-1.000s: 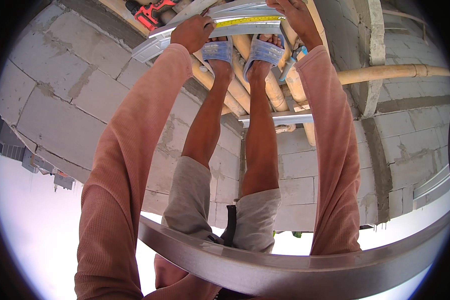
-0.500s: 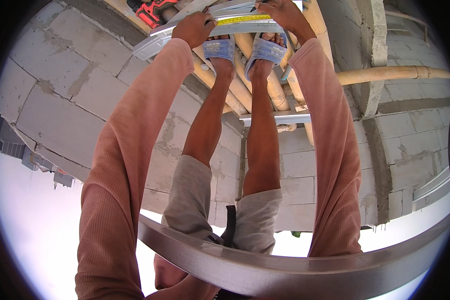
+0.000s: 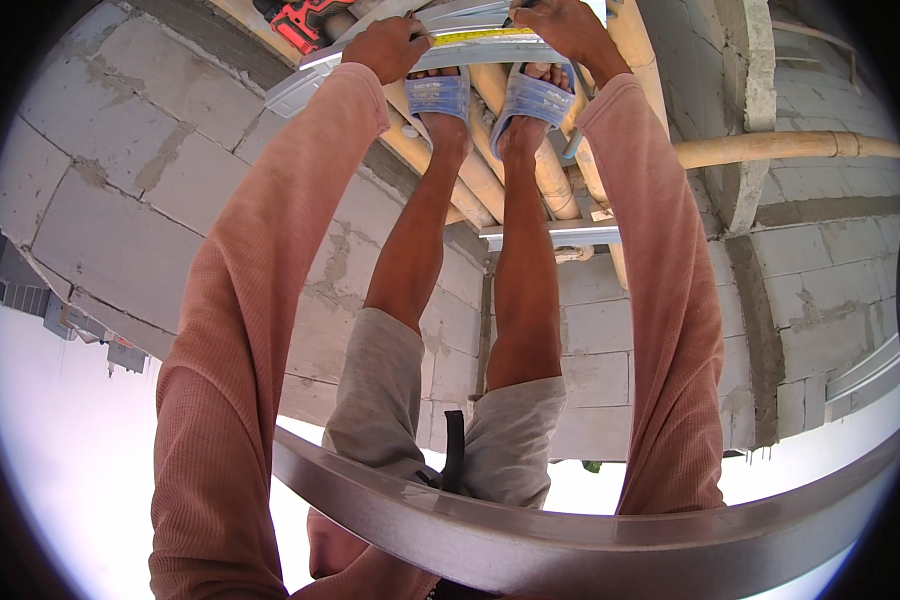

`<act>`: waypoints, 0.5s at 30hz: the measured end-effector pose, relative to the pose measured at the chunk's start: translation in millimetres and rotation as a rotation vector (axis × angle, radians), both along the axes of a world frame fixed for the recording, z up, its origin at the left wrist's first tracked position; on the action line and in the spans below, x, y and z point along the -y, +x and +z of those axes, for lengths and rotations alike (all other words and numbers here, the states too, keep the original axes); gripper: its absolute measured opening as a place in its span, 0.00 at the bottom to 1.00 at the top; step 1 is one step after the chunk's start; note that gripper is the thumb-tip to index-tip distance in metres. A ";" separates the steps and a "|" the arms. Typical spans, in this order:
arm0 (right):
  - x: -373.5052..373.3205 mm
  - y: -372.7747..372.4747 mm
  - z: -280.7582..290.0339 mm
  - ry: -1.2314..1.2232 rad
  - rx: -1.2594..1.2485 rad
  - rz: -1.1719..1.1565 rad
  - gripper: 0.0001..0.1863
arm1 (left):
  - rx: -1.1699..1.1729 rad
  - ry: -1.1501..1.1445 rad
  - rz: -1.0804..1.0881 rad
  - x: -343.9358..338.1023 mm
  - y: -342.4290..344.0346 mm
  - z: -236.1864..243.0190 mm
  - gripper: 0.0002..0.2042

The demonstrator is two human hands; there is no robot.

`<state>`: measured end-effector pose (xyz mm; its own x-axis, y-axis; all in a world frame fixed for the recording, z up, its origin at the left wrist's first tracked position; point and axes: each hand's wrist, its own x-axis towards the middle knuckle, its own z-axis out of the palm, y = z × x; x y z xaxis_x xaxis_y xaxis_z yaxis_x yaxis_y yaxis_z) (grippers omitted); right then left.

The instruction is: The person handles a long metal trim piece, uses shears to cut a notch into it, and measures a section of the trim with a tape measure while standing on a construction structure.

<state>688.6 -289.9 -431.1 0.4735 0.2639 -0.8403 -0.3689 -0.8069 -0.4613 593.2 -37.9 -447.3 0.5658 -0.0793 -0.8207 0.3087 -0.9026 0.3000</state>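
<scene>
My left hand is closed at the left end of a stretched yellow tape measure, against a long silver metal profile. My right hand grips a thin dark marker-like object just above the tape's right part, touching the profile. Below the profile are my feet in blue slide sandals, standing on bamboo poles. A red-and-black power drill lies left of the profile, partly cut off by the frame's top edge.
Bamboo poles form the footing, with another metal strip across them. Grey block walls surround it. A bamboo pole reaches right past a concrete edge. A broad metal bar crosses the bottom, with bright sky around it.
From a second ago, my right hand moved left along the profile, and the dark object in it came into sight at the tape. My left hand shifted very slightly.
</scene>
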 end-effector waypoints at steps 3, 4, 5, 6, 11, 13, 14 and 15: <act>2.0 -0.5 -3.8 0.009 -0.035 -0.008 0.22 | -0.011 -0.030 0.008 1.0 0.5 0.7 0.22; 2.4 -1.2 -5.1 0.009 -0.035 -0.007 0.22 | -0.008 -0.024 0.005 0.9 0.4 0.4 0.22; 2.9 -2.2 -6.3 0.021 -0.008 0.008 0.22 | -0.006 -0.017 0.002 0.8 0.1 0.2 0.22; 3.3 -3.0 -7.6 0.034 0.019 0.022 0.23 | -0.006 -0.018 0.002 0.8 0.4 -0.2 0.22; 3.3 -4.8 -15.3 0.022 0.054 0.083 0.24 | 0.004 -0.045 -0.006 -1.7 0.8 -5.2 0.23; 3.2 -4.8 -15.6 0.011 0.067 0.078 0.24 | -0.006 -0.040 -0.004 -2.6 1.4 -5.3 0.23; 2.8 -3.4 -15.7 0.029 0.054 0.094 0.24 | -0.015 -0.034 -0.002 -2.6 1.5 -5.0 0.22; 2.4 -2.5 -15.5 0.047 0.040 0.111 0.23 | -0.016 -0.035 -0.002 -2.1 1.1 -4.5 0.22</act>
